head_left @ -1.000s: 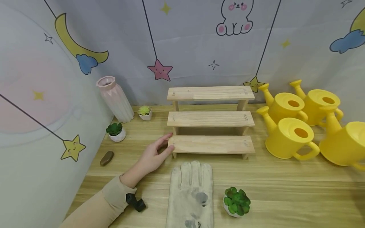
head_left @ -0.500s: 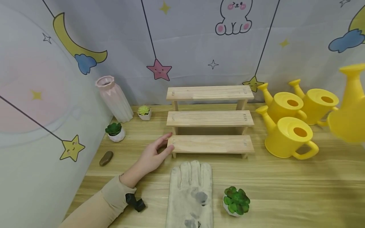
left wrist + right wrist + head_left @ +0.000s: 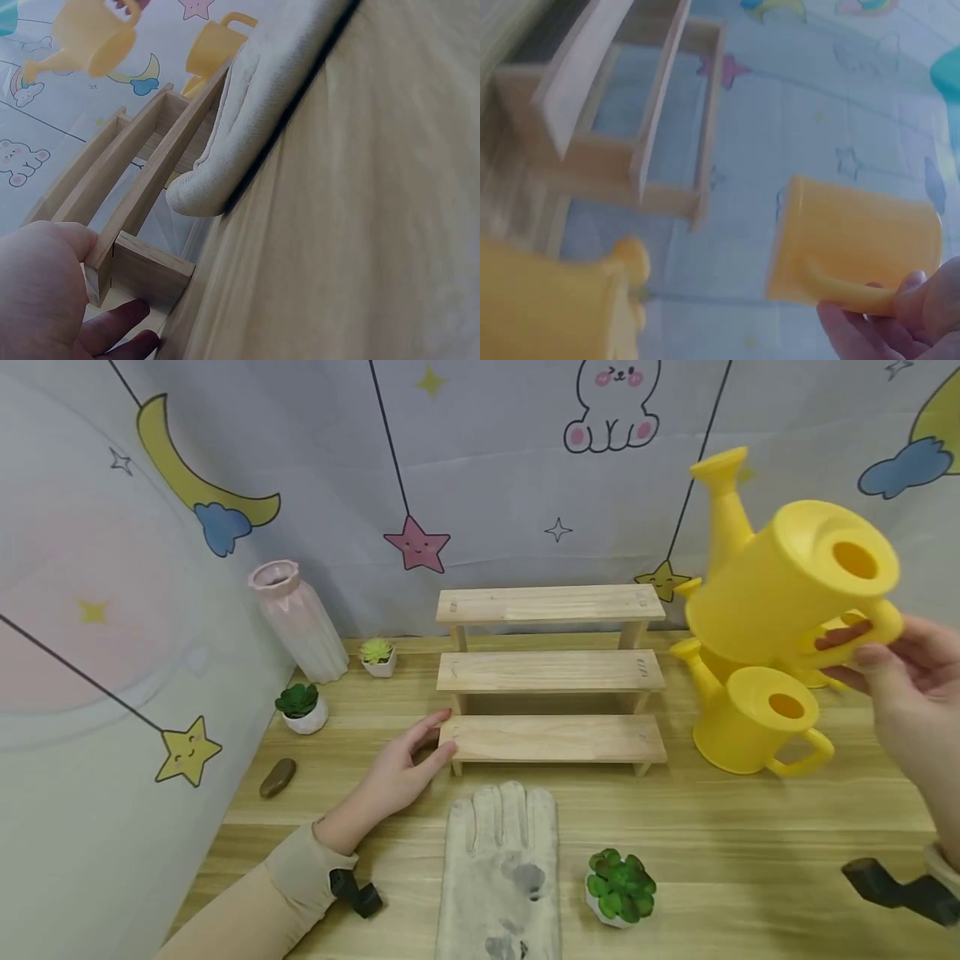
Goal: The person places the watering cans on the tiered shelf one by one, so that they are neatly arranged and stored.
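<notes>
Table surface: a pale wood-grain table [image 3: 735,877], its planks running across the view; soft shadows lie on it at the right.
Back wall: a light printed cloth [image 3: 495,468] with a hanging pink star, a yellow star and a seated white animal; creases cross it faintly.
Left wall: a similar printed surface [image 3: 82,827], with a moon, a blue cloud and a smiling star.
Wooden stand: three pale steps [image 3: 555,672] rising toward the back wall, standing on the table at the middle.
Left hand: the left hand [image 3: 397,772] holds the left end of the lowest step, thumb at the front corner, fingers behind.
Right hand: the right hand [image 3: 918,685] grasps the handle of a yellow watering can, fingers curled round it.
Lifted can: the yellow watering can [image 3: 780,581] is in the air to the right of the stand, spout on the stand's side.
Standing cans: a front can [image 3: 738,731] rests on the table below it; parts of further cans [image 3: 716,667] show behind, largely hidden.
Left rear: a pink-and-white vase [image 3: 303,627] leans in appearance near the corner, beside a small pale-green succulent [image 3: 378,657].
Left edge: a dark-green succulent [image 3: 302,707] in a white pot, and nearer, a brown stone [image 3: 278,777].
Foreground: a stained glove [image 3: 498,860] lies before the stand; a leafy potted plant [image 3: 619,887] stands to its right.
</notes>
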A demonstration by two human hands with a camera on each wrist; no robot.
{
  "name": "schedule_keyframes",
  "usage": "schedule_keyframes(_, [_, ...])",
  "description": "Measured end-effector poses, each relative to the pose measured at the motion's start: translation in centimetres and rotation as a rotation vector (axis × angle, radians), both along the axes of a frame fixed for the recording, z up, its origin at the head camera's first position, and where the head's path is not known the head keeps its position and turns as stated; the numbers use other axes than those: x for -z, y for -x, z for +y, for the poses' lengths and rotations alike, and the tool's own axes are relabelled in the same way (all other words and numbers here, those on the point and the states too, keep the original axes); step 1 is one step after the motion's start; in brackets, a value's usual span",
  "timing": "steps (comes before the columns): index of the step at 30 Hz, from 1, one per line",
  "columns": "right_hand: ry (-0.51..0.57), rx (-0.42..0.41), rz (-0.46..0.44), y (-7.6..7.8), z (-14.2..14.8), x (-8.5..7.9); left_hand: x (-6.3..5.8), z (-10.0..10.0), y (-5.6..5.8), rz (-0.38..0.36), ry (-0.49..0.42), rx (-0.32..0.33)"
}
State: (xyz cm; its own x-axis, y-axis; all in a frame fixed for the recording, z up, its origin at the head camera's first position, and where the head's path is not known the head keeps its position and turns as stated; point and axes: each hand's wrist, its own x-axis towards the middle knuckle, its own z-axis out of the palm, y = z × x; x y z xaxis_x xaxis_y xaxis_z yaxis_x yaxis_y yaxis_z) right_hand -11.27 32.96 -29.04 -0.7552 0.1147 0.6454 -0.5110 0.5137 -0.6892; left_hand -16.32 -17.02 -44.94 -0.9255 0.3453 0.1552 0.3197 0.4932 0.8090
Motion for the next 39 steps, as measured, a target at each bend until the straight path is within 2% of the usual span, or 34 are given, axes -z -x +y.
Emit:
schedule_keyframes(1, [-0.028,0.037,-0.047,0.2,-1.2,-0.6,0.0,0.0,0.0,-0.002,0.000,-0.001])
schedule_keyframes(5, [-0.099,0.075,-0.172,1.6,-5.4,-2.4,0.0,-0.1,0.0,-0.007,-0.006,-0.001])
schedule_keyframes(9, [-0.139,0.016,-0.234,3.6,-8.9,-3.4,0.1,-0.3,0.2,-0.012,-0.001,-0.005])
schedule_keyframes(14, [-0.193,-0.066,-0.272,6.1,-12.6,-3.6,0.1,-0.2,0.3,-0.008,0.009,-0.006])
schedule_keyframes(19, [-0.196,-0.124,-0.334,8.0,-15.8,-4.0,0.1,0.0,0.4,0.003,0.005,0.002])
schedule_keyframes(26, [-0.238,-0.116,-0.444,10.6,-19.1,-4.2,0.0,0.1,0.3,-0.004,0.007,0.004])
schedule_keyframes(32, [-0.270,-0.104,-0.476,12.2,-20.8,-4.2,0.0,0.0,0.3,0.005,0.019,0.004])
schedule_keyframes(39, [-0.276,-0.106,-0.490,13.2,-21.8,-4.2,0.1,-0.1,0.3,-0.008,0.026,-0.012])
